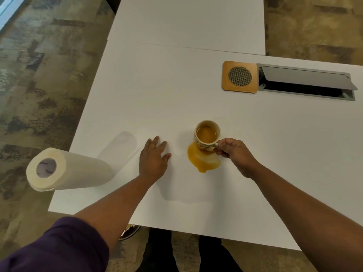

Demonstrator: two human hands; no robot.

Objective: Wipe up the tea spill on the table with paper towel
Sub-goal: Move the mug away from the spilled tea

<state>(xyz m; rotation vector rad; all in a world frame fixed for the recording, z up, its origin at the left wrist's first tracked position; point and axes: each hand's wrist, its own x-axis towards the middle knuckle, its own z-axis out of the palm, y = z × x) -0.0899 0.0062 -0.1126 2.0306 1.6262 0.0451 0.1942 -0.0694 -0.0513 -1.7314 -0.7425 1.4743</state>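
Observation:
An amber tea spill (203, 160) pools on the white table (176, 91) just in front of a patterned cup (207, 135) that still holds tea. My right hand (234, 155) pinches the cup's handle from the right. My left hand (154, 157) lies flat on the table with straight fingers, left of the spill and apart from it. A roll of paper towel (64, 169) stands upright near the table's left edge, to the left of my left hand.
A square wooden coaster with a round mesh centre (239, 76) lies at the back right, beside an open cable hatch (306, 83) in the tabletop. A seam joins a second table behind. The table's left and near edges drop to patterned carpet (39, 75).

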